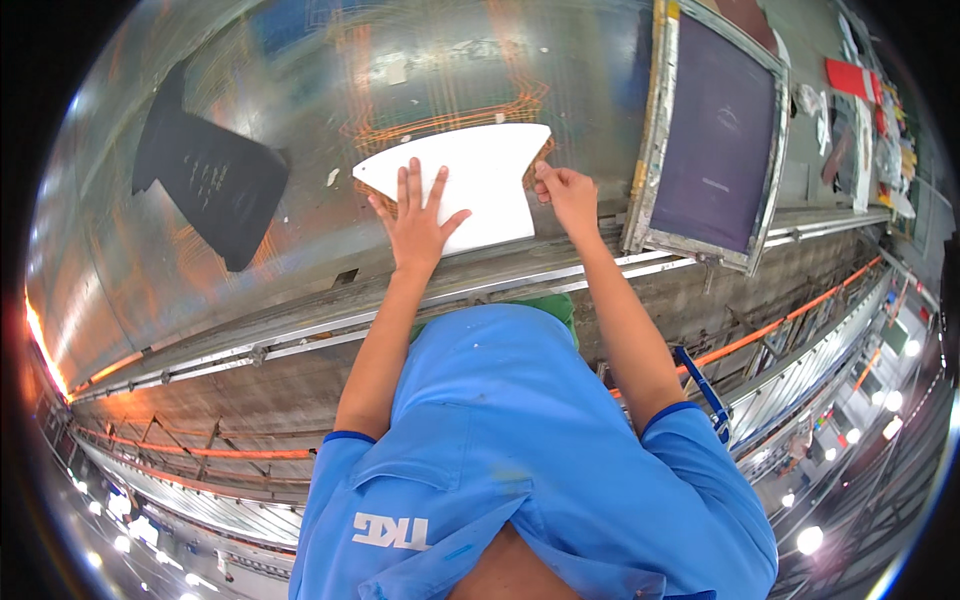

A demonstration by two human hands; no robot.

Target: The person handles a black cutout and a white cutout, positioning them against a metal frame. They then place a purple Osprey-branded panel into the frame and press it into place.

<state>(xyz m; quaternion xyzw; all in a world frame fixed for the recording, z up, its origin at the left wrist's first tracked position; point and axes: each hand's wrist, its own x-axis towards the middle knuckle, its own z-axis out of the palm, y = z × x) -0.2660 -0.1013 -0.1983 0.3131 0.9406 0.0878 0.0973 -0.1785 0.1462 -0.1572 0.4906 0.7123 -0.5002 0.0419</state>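
Panel (488, 190), white and curved along its far edge, lies flat on the worn metal table (315, 110) in front of me. My left hand (416, 238) rests on its near left part, fingers spread. My right hand (570, 200) is curled just beside its right edge, thumb and fingertips drawn close; whether they pinch anything I cannot tell. A dark cut piece (218, 180) lies leftward, a framed purple screen (712, 135) rightward.

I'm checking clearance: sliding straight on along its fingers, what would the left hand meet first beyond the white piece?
The left hand would likely cross orange lines on the tabletop first; they look flat, though depth is hard to judge.
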